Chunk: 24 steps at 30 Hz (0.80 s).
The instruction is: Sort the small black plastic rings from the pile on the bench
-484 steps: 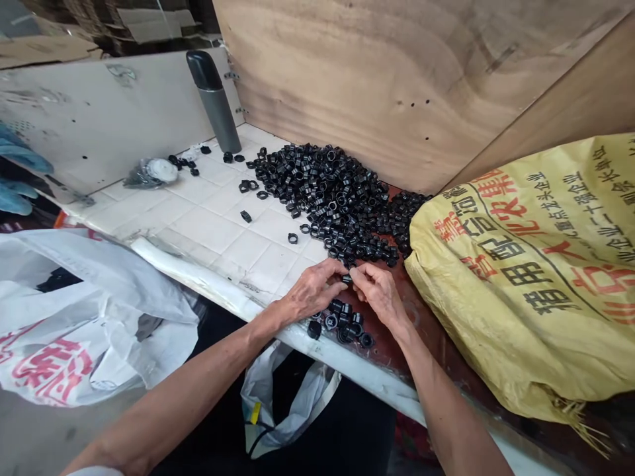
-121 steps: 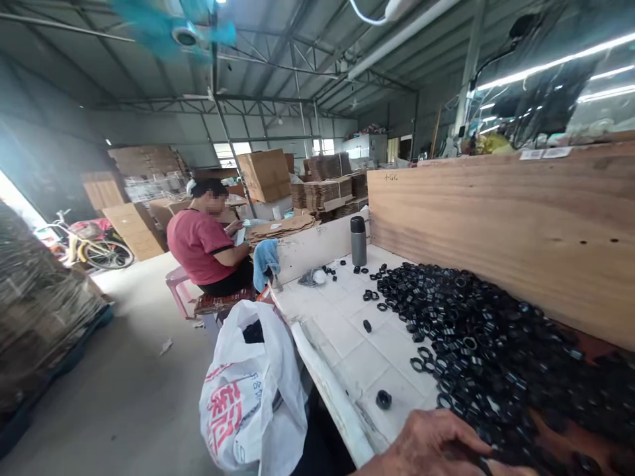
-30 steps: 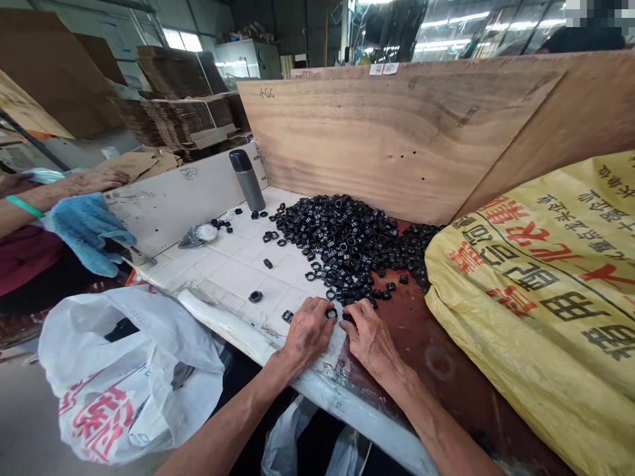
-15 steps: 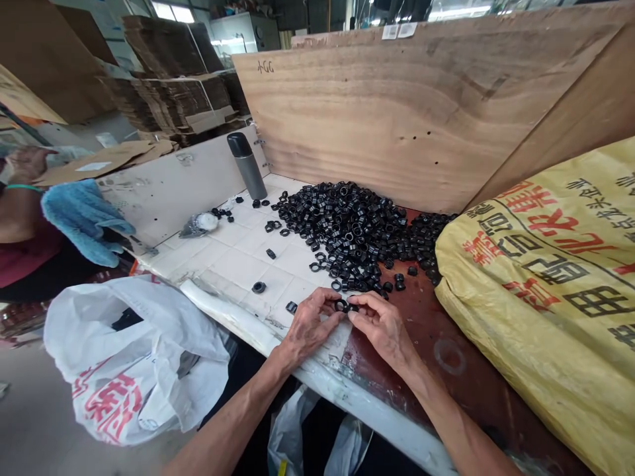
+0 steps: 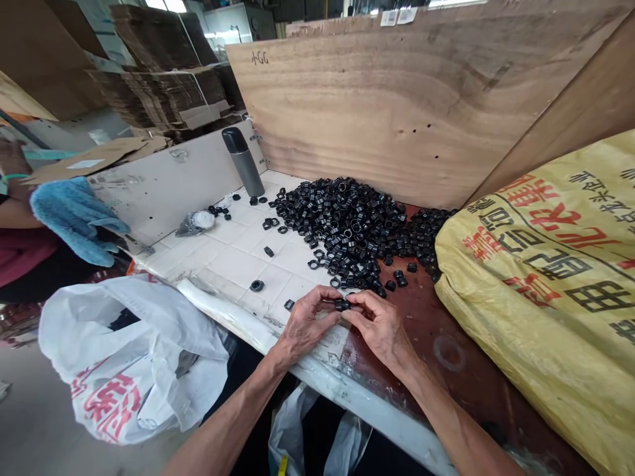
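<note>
Over the table's front edge, my left hand (image 5: 308,322) and my right hand (image 5: 381,325) meet fingertip to fingertip. Pinched between them are black ring-shaped nuts (image 5: 342,305), seen side-on and pressed against each other; fingers partly cover them. Just beyond lies a big heap of the same black ring nuts (image 5: 347,221), some of them on their sides with the hole showing. A few loose ones rest on the white tiled surface, among them a nut (image 5: 256,285) left of my hands and another nut (image 5: 289,305) close to my left hand.
A grey flask (image 5: 244,165) stands at the back left, near a small clear plastic bag (image 5: 195,223). Wooden boards (image 5: 347,119) wall the back. A yellow sack (image 5: 536,284) fills the right; a white bag (image 5: 133,357) hangs front left. Another person's arm (image 5: 14,215) shows far left.
The ring nut in my left fingers has turned from hole-facing to side-on, and the parts held by both hands have come together. The view has shifted slightly.
</note>
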Each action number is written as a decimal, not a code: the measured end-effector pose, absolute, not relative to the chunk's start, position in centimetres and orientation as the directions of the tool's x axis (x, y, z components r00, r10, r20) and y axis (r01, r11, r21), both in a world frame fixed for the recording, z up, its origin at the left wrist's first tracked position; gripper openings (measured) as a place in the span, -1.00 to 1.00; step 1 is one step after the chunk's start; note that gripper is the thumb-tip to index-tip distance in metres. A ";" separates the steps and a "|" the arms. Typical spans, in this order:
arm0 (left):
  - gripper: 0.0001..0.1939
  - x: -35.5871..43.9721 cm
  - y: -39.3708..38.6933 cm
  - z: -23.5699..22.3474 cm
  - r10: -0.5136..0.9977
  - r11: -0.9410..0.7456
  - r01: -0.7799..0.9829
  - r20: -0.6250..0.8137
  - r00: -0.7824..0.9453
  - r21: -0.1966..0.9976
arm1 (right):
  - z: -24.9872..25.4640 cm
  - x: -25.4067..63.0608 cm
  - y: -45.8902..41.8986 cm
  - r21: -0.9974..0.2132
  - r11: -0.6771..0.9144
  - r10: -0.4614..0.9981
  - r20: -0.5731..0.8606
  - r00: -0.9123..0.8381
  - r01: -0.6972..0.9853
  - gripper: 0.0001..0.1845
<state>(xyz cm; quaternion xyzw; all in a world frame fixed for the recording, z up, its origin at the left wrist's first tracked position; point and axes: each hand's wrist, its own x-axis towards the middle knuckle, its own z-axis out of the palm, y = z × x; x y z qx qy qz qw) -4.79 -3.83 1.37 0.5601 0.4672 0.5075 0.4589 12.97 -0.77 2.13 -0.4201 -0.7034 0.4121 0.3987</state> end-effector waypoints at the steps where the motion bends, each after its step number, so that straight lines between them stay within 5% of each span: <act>1: -0.75 -4.8 -3.8 1.3 0.987 -0.160 0.084 0.157 0.045 0.984 | 2.2 13.0 -0.8 -0.905 0.321 0.916 0.222 -0.333 0.280 -0.87; 8: -0.78 -5.1 -3.8 1.2 0.962 -0.271 0.214 0.258 0.087 0.938 | 2.5 13.0 -1.0 -0.765 0.439 0.887 0.289 -0.359 0.471 -0.69; 16: -0.76 -5.0 -3.8 1.2 0.968 -0.246 0.098 0.240 0.072 0.964 | 2.7 13.3 -1.3 -0.781 0.478 0.859 0.321 -0.398 0.403 -0.84; 19: -0.75 -5.1 -3.8 1.0 0.966 -0.258 0.131 0.251 0.063 0.957 | 2.3 13.3 -1.3 -0.739 0.471 0.870 0.300 -0.391 0.481 -0.67; 24: -0.76 -5.1 -3.7 0.9 0.964 -0.264 0.094 0.260 0.057 0.960 | 2.4 13.3 -1.4 -0.749 0.459 0.874 0.282 -0.397 0.479 -0.72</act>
